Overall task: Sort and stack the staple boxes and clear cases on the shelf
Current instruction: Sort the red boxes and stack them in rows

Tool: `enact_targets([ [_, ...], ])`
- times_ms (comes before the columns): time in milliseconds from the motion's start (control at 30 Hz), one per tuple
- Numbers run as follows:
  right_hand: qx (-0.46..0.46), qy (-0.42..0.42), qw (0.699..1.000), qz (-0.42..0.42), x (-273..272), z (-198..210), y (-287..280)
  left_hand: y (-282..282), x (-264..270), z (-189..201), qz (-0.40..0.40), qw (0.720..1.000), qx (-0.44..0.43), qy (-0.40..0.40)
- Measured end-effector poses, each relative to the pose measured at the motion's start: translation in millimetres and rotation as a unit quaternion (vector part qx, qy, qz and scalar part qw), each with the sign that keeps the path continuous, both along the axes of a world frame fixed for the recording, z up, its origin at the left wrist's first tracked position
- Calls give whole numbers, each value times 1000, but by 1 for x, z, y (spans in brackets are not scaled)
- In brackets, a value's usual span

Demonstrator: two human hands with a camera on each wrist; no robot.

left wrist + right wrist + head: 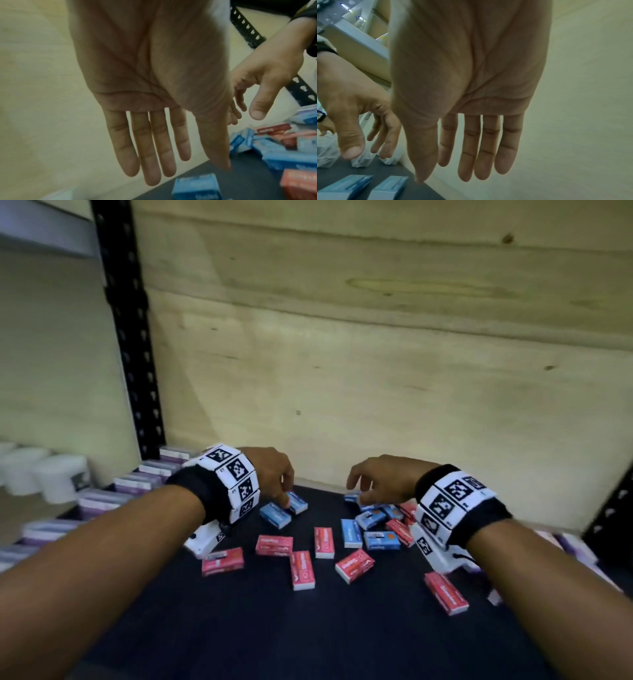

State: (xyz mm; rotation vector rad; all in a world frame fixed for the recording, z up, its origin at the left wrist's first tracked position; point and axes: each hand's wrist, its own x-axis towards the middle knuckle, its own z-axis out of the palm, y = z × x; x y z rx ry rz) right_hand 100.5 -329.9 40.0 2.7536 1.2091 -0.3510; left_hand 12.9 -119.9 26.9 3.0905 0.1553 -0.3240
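Red and blue staple boxes lie scattered on the dark shelf board (239,628). My left hand (279,484) hovers with its fingertips at two blue boxes (298,503) near the back wall. In the left wrist view its fingers (154,155) are straight and hold nothing, above a blue box (195,188). My right hand (364,487) reaches over a mixed pile of blue and red boxes (380,518). Its fingers (479,155) are also straight and empty. Several red boxes (303,570) lie nearer to me. Clear cases (137,481) line the left edge.
A plywood wall (376,371) closes the back of the shelf. A black perforated upright (130,337) stands at the back left, with white tubs (58,477) beyond it. More pale cases (579,546) sit at the right edge, behind my right wrist.
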Motion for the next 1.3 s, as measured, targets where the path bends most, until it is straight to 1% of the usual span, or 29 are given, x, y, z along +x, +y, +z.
enact_targets([
  [67, -12, 13, 1000, 17, -1, -4, 25, 11, -2, -9, 29, 999, 0, 17],
  [167, -53, 22, 997, 41, -4, -11, 58, 21, 2, -22, 62, 997, 0, 41],
  [333, -97, 38, 991, 78, 0, -21, 96, 19, 9, -36, 73, 995, 29, 65],
  [467, -108, 30, 990, 89, 8, -32, 113, 16, 13, -36, 65, 995, 31, 73],
  [600, -99, -19, 990, 97, 13, -41, 120, 15, 15, -37, 61, 995, 44, 66],
  [733, -102, -24, 991, 81, 9, -35, 116, 11, 6, -31, 64, 996, 43, 47],
  [800, -101, -10, 993, 63, 7, -20, 105, 7, 1, -19, 63, 997, 40, 28],
  [867, -88, -9, 995, 44, 3, 1, 84, 0, -1, -3, 45, 998, 28, 18],
  [1000, -78, -41, 996, -1, -9, 28, 18, -38, -1, 22, -32, 999, 13, -3],
  [1133, -91, -38, 992, -76, -27, 33, -64, -98, -4, 26, -113, 993, 7, -6],
  [1300, -118, -11, 978, -169, -56, 20, -156, -175, -17, 8, -204, 979, -12, 6],
])
